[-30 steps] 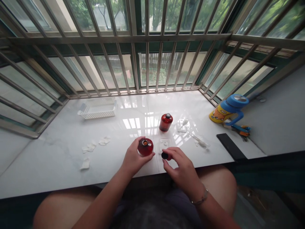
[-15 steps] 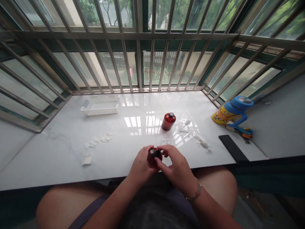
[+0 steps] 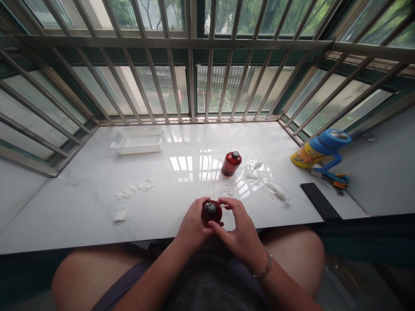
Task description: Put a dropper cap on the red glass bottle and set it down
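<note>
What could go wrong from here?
The red bottle is held between the left hand and right hand close to the front edge of the white stone sill, so a slip could send it over the edge. If the bottle is glass, which is hard to tell from here, a knock on the hard sill could chip it. The clear plastic piece lies just beyond the right hand and could get nudged.

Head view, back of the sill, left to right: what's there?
White plastic basket → red bottle → clear plastic wrap → blue and yellow cup
</note>
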### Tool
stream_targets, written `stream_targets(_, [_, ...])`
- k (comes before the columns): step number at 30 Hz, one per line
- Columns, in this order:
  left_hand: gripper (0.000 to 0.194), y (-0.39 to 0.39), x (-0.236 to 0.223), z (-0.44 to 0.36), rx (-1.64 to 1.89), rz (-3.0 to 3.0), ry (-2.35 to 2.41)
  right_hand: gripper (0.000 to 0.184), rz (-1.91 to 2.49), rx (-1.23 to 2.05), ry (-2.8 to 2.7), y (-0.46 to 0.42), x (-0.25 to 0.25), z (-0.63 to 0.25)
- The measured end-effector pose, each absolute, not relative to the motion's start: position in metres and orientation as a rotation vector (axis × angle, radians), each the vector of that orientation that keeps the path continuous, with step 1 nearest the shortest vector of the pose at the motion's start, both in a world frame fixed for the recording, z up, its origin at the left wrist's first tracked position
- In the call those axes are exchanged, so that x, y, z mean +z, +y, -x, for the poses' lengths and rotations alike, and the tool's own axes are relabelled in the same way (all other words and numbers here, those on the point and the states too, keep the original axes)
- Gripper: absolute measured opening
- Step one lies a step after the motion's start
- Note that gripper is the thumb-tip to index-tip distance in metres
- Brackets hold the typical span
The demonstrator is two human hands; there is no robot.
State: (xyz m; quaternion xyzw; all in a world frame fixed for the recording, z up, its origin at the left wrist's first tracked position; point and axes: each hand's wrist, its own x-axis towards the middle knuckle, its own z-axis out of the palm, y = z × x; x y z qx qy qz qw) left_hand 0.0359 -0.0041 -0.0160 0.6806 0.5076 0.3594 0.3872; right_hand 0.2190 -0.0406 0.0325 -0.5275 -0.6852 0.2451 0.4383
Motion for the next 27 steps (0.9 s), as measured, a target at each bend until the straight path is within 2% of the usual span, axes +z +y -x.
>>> stream_targets(3, [0.074, -0.004, -0.015, -0.036, 0.94, -1.756, 1.273, 0.064, 1.271, 0.715, -1.688, -0.043, 0.032, -0.219])
stream_targets(7, [0.07, -0.005, -0.011, -0.037, 0.926, -1.744, 1.272, 0.057, 1.267, 0.785, -1.634, -0.044, 0.03, -0.217])
stream_targets(12, [0.072, -0.006, -0.013, -0.037, 0.888, -1.762, 1.298, 0.044, 1.339, 0.714, -1.577, -0.04, 0.024, -0.214])
stream_targets(21, [0.072, -0.008, -0.018, -0.036, 0.89, -1.777, 1.3, 0.04, 1.341, 0.618, -1.595, -0.036, 0.021, -0.213])
stream_targets(27, [0.072, -0.009, -0.02, -0.036, 0.915, -1.76, 1.303, 0.056, 1.255, 0.808, -1.596, -0.042, 0.017, -0.215])
